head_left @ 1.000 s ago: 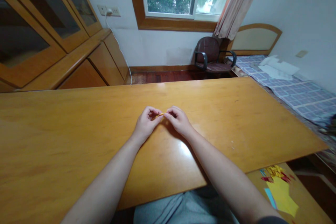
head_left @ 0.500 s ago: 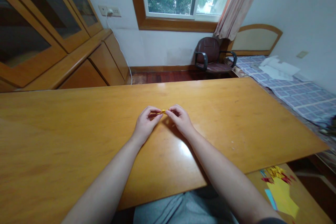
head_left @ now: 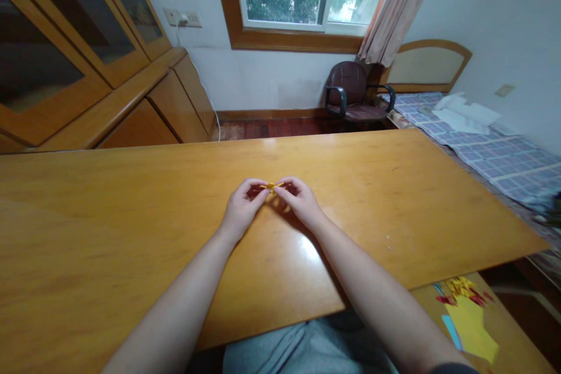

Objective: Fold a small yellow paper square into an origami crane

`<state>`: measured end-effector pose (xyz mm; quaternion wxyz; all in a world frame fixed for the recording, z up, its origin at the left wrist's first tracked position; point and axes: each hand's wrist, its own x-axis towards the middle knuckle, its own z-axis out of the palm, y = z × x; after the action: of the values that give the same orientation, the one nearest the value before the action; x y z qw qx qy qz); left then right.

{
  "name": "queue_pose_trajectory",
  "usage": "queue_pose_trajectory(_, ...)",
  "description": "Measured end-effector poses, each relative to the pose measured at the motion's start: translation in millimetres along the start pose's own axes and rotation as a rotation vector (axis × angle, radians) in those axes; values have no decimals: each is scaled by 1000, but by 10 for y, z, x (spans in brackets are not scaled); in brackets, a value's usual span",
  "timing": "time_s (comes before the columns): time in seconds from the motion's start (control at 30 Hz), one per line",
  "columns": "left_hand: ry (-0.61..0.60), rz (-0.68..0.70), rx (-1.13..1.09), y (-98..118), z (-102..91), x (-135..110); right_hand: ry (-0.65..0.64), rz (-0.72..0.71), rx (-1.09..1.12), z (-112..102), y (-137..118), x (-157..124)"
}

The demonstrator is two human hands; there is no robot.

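Observation:
Between my two hands is a small piece of folded yellow paper (head_left: 272, 187), with narrow points sticking out to either side. My left hand (head_left: 246, 201) pinches its left part between thumb and fingertips. On the other side my right hand (head_left: 300, 198) pinches the right part the same way. Both hands are held just over the wooden table (head_left: 131, 234), and their shadow falls on it. The fingers cover much of the paper, so its full folded shape is hidden.
At lower right, a lower surface holds yellow paper sheets (head_left: 473, 327), a light blue strip (head_left: 452, 332) and a pile of small yellow and red folded pieces (head_left: 462, 288). A chair (head_left: 350, 90) and a bed (head_left: 495, 152) stand beyond the table; a cabinet (head_left: 127, 105) lines the left.
My fingers have shifted slightly on the yellow paper, and more of its points show between them. My right hand has moved a little to the left.

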<state>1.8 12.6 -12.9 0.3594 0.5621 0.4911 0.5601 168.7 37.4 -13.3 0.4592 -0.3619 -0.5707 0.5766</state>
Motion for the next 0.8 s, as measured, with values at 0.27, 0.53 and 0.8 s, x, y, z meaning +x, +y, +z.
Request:
queue_pose_trajectory(0.27, -40, 29, -18, -34, -7, 2, 55, -226, -208, -21, -20, -7)
queue_pose_trajectory(0.53, -48, -35, -71, 9, 8, 0, 5, -319, -200, -28, -36, -5)
queue_pose_trajectory(0.8, -40, -62, -65, 78, 10, 1, -9, -270, -163, -29, -27, -13)
